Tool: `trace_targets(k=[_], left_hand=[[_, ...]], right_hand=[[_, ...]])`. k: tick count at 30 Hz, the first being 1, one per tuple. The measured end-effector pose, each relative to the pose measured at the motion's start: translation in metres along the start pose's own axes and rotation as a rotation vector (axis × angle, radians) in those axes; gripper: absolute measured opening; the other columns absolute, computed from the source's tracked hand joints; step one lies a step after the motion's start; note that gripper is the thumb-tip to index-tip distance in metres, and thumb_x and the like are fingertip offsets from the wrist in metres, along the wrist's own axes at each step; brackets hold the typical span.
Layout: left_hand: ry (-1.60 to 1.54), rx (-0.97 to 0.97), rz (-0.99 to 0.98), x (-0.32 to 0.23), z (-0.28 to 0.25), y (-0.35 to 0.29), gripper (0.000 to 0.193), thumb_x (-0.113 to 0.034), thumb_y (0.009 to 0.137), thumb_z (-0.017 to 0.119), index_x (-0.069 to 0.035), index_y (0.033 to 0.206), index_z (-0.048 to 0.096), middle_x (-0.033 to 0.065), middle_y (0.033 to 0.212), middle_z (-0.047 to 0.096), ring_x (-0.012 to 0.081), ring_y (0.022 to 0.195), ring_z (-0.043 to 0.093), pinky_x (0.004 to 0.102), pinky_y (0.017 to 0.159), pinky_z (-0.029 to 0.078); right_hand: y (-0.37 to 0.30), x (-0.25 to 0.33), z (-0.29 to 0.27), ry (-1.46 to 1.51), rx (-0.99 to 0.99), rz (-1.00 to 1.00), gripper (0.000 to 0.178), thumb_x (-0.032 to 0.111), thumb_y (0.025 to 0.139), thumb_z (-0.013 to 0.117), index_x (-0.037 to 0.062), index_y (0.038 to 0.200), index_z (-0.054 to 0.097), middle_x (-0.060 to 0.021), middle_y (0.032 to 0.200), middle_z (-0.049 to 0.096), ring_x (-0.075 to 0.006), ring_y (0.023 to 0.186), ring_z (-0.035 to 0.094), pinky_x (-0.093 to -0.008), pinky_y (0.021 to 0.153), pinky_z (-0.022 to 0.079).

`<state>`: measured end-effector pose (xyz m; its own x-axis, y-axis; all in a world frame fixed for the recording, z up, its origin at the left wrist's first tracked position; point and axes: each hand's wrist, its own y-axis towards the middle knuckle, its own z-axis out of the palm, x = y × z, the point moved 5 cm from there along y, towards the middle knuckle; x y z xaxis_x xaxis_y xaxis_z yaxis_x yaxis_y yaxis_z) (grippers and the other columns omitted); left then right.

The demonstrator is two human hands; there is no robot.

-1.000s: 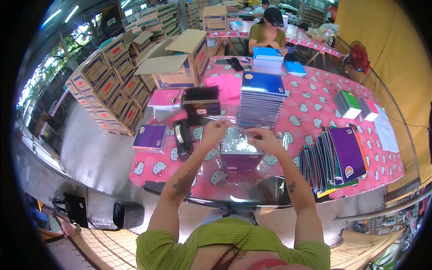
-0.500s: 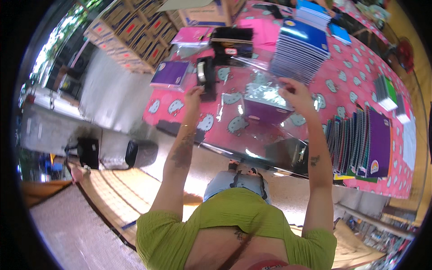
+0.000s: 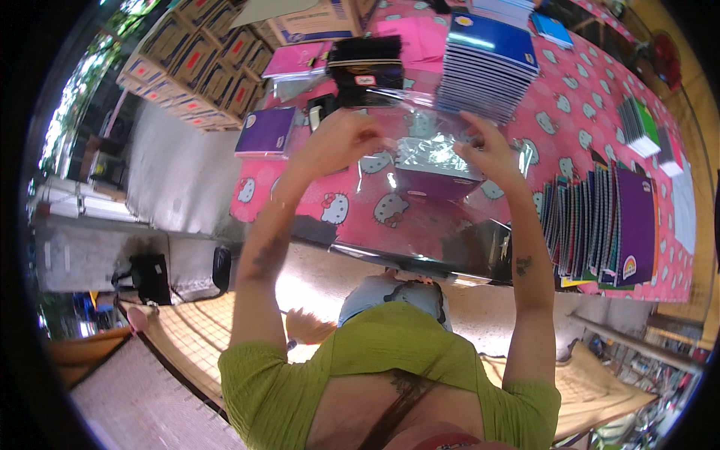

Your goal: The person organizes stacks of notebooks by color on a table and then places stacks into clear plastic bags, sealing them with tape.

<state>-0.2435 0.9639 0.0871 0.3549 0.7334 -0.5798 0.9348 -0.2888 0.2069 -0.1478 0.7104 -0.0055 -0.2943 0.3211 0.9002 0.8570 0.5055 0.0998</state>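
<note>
A purple notebook bundle [image 3: 435, 185] lies on the table in front of me, with glossy clear plastic film [image 3: 431, 154] over its top. My right hand [image 3: 486, 154] pinches the film at the bundle's right far corner. My left hand [image 3: 349, 139] is closed just left of the bundle, fingertips together near the film's edge; whatever they hold is too small to make out. Behind the left hand, a black tape dispenser [image 3: 321, 107] is partly hidden. More loose film spreads toward the table's near edge.
A tall stack of blue notebooks [image 3: 487, 67] stands behind the bundle. Spiral notebooks [image 3: 600, 225] stand in a row at right. A purple notebook [image 3: 266, 131], a black box [image 3: 365, 64] and pink packs [image 3: 294, 60] lie at left and back. Cartons [image 3: 199, 64] are piled beyond.
My left hand has moved right, from beside the tape dispenser to the film by the bundle. My right hand stays at the film's right side. The view has shifted slightly.
</note>
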Motion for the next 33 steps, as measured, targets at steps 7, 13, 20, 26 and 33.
trace_targets(k=[7, 13, 20, 26, 33], left_hand=[[0.015, 0.889, 0.27, 0.014, 0.086, 0.146, 0.029, -0.032, 0.087, 0.07, -0.003, 0.081, 0.065, 0.0055, 0.072, 0.065, 0.0173, 0.068, 0.062, 0.0337, 0.067, 0.045], [-0.534, 0.92, 0.057, 0.107, 0.169, 0.124, 0.038, -0.038, 0.091, 0.066, -0.004, 0.108, 0.068, 0.0072, 0.091, 0.067, 0.0153, 0.087, 0.06, 0.0347, 0.078, 0.046], [0.206, 0.211, 0.223, -0.015, 0.099, 0.081, 0.08, -0.049, 0.084, 0.071, 0.006, 0.137, 0.046, 0.0227, 0.136, 0.052, 0.0311, 0.126, 0.05, 0.0427, 0.101, 0.043], [0.467, 0.21, 0.196, -0.044, 0.104, 0.049, 0.082, -0.044, 0.067, 0.078, 0.009, 0.123, 0.051, 0.0255, 0.125, 0.056, 0.0412, 0.114, 0.056, 0.0447, 0.091, 0.049], [0.095, -0.087, -0.011, -0.064, 0.081, 0.039, 0.067, -0.032, 0.064, 0.083, 0.001, 0.116, 0.054, 0.0191, 0.105, 0.065, 0.0403, 0.102, 0.062, 0.0432, 0.09, 0.049]], right_hand=[[-0.006, 0.012, -0.002, 0.017, 0.002, 0.024, 0.07, 0.023, 0.079, 0.078, 0.0134, 0.142, 0.05, -0.0095, 0.106, 0.057, -0.0176, 0.082, 0.061, -0.0305, 0.072, 0.051], [-0.007, 0.02, -0.002, 0.002, -0.03, 0.032, 0.072, 0.019, 0.08, 0.077, 0.0151, 0.145, 0.047, -0.0066, 0.109, 0.053, -0.0133, 0.081, 0.053, -0.0271, 0.072, 0.048], [-0.019, 0.02, -0.011, -0.019, -0.163, 0.005, 0.066, 0.018, 0.079, 0.077, 0.0122, 0.139, 0.051, -0.0096, 0.112, 0.055, -0.019, 0.085, 0.058, -0.0323, 0.076, 0.049], [-0.095, 0.094, 0.053, -0.139, 0.019, -0.284, 0.042, 0.02, 0.089, 0.067, 0.0052, 0.127, 0.055, -0.0096, 0.13, 0.054, -0.0252, 0.113, 0.058, -0.038, 0.089, 0.049], [-0.109, -0.033, 0.167, 1.892, 0.114, 0.317, 0.053, 0.046, 0.095, 0.059, 0.0115, 0.134, 0.049, -0.0108, 0.127, 0.059, -0.0323, 0.129, 0.049, -0.0513, 0.106, 0.044]])
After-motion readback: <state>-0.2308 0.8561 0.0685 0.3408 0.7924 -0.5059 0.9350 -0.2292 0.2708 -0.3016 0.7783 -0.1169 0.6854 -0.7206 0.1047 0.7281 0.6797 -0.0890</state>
